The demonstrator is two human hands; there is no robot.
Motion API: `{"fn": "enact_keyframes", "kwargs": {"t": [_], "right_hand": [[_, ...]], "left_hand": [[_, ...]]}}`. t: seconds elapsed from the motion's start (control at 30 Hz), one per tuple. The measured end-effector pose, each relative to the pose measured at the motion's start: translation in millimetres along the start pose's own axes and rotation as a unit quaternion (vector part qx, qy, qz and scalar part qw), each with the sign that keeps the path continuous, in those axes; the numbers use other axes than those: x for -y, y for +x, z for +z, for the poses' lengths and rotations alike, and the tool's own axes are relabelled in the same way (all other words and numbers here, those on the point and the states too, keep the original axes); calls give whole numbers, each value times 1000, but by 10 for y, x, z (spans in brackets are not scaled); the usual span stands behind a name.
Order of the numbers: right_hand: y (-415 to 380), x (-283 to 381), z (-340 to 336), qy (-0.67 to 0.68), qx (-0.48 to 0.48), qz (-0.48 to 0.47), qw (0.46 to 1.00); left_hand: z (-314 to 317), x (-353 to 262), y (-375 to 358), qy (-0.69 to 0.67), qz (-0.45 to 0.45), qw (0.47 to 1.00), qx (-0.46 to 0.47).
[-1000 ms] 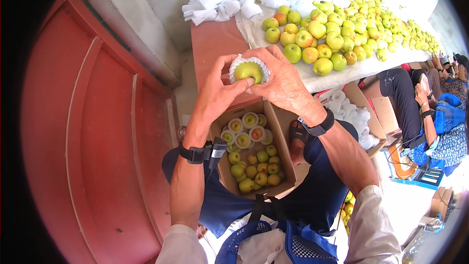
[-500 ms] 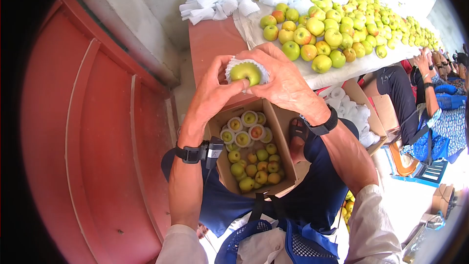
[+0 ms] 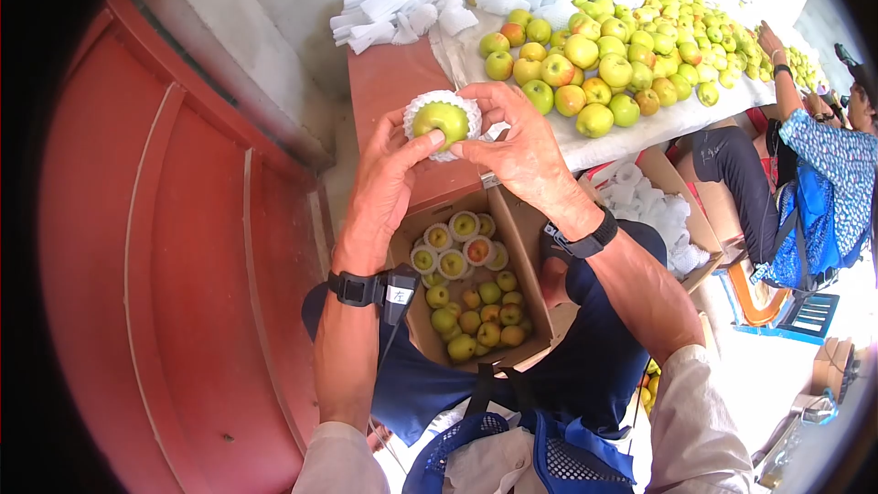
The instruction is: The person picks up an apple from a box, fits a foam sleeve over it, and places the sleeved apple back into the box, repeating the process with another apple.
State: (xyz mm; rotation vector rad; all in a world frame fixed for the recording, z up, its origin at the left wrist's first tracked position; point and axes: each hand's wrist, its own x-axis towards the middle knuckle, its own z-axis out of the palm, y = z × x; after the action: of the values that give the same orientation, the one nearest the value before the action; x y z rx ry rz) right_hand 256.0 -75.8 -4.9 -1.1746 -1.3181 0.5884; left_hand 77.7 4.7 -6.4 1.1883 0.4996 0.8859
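A green apple (image 3: 440, 121) sits in a white foam net (image 3: 471, 110) above the near end of the table. My left hand (image 3: 389, 160) is wrapped round its left side, with the thumb on the apple. On the right, my right hand (image 3: 521, 142) pinches the net's edge with thumb and fingers. Below them stands a cardboard box (image 3: 541, 297); its upper part holds several apples in foam nets (image 3: 452, 263), its lower part several bare apples (image 3: 488, 334).
Many loose apples (image 3: 615, 70) lie on the cloth-covered table (image 3: 594, 148), beside piled foam nets (image 3: 389, 5). Another box of nets (image 3: 654, 210) stands right of my knee. A co-worker (image 3: 828, 146) sits at the right, one hand over the apples. A red door (image 3: 183, 265) is at left.
The netted apple has moved slightly left, its net now more fully around it. My right hand has opened out a little from it. The co-worker has leaned in and reached farther over the apples.
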Motion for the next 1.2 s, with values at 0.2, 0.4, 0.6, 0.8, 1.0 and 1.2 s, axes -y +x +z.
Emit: {"fn": "enact_keyframes", "kwargs": {"t": [0.2,0.4,0.6,0.8,1.0,1.2], "right_hand": [[-22,16,-9,-44,16,-23,999],[-39,2,16,-17,24,3,1000],[-23,35,-31,28,46,12,998],[29,139,-236,167,88,91,978],[31,143,-253,219,71,117,966],[33,100,-236,241,67,131,959]], "left_hand": [[27,-31,-25,13,-15,1000,-6],[26,-30,-30,9,-20,1000,-10],[1,-47,-22,31,-32,999,-8],[-112,-54,7,-41,-69,997,10],[-129,-60,32,-129,-105,985,43],[-85,-47,11,-121,-109,986,34]]}}
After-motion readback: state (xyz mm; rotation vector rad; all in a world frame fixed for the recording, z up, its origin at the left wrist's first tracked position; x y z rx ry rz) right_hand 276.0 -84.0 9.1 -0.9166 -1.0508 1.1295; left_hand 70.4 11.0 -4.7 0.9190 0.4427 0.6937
